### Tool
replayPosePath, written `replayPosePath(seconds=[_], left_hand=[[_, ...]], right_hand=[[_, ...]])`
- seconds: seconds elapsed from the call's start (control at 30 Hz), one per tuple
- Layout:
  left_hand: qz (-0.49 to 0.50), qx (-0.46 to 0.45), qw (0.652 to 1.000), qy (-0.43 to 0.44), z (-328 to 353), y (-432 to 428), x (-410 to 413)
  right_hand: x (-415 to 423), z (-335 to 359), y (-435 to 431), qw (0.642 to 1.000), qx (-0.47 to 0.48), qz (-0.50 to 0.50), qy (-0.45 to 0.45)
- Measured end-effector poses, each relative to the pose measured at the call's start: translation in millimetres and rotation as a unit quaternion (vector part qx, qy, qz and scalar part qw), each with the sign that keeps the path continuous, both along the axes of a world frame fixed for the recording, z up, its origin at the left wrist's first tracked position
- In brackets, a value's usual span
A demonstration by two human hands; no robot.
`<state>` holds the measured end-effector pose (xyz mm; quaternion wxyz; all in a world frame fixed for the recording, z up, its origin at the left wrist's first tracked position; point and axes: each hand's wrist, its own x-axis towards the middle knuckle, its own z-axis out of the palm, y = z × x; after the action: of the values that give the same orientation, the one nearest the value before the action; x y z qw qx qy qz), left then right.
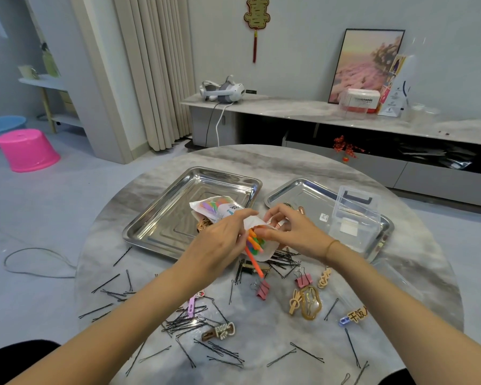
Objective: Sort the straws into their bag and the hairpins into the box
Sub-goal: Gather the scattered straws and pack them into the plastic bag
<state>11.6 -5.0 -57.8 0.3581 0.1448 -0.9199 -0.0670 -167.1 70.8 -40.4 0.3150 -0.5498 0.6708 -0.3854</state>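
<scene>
Hairpins: black hairpins [188,320] lie scattered and heaped over the near half of the marble desk [261,329], none seen in the box.
Other clips: decorative hair clips [308,302] and pink binder clips [263,289] lie among them.
Straws: an orange straw [253,259] sticks out of the bag's mouth toward the near edge, with more coloured straws inside.
Left grip: the left grip [222,240] is clenched on the straw bag [220,211], holding it above the desk.
Right grip: the right grip [292,232] pinches the bag's open edge.
Trays: a left steel tray [178,218] sits under the bag, a right steel tray [297,195] beside it.
Box: a clear plastic box [356,215] stands on the right tray.
</scene>
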Motion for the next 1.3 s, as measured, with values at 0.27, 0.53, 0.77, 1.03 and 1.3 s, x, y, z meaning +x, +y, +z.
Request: replayPosePath(seconds=[0.27, 0.53, 0.77, 1.03, 1.3], left_hand=[[-0.007, -0.011, 1.0, -0.01, 1, 4, -1], [-0.021, -0.032, 0.999, 0.014, 1, 6, -1], [-0.037, -0.021, 0.999, 0.017, 0, 10, -2], [0.005, -0.01, 1.0, 0.021, 4, 6, 1], [-0.017, 0.002, 0.999, 0.027, 7, 15, -1]], right_hand=[[-6, 6, 10, 0.996, 0.039, 0.072, 0.025], [0, -5, 3, 0.999, -0.018, 0.021, 0.022], [13, -20, -7, 0.989, -0.067, -0.107, 0.076], [-3, -9, -1, 0.999, -0.005, 0.025, -0.023], [2, -8, 0, 0.995, -0.094, -0.021, 0.038]])
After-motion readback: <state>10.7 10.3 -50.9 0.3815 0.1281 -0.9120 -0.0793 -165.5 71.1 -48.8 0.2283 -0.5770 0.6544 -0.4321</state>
